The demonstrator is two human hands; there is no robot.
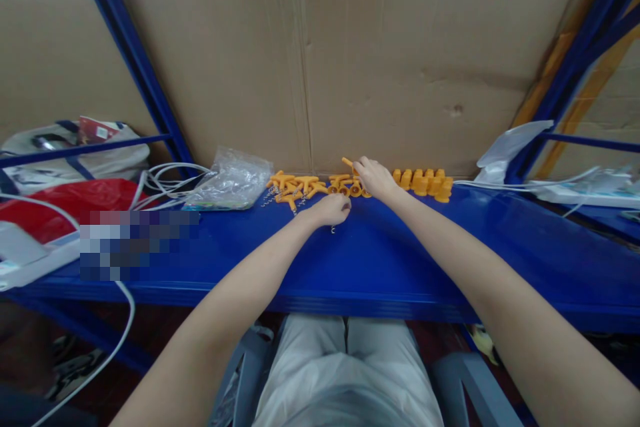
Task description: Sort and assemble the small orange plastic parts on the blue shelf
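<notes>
Several orange-handled corkscrews (287, 199) with metal spirals lie in a loose pile at the back of the blue table, left of centre. My left hand (332, 209) is closed over the table in front of them, and a metal spiral shows just below its fingers. Farther back, my right hand (374, 177) is closed on an orange piece (347, 162) that sticks out to its left. Orange ring-ended parts (341, 191) lie between and behind the hands. A row of upright orange pieces (423, 183) stands right of my right hand, against the cardboard.
A blue table (400, 267) spans the view, backed by a cardboard sheet (375, 67). Left are a clear plastic bag (235, 179), white cables (170, 180), a red bag (100, 203) and a power strip (40, 260). Blue posts (127, 47) flank the cardboard.
</notes>
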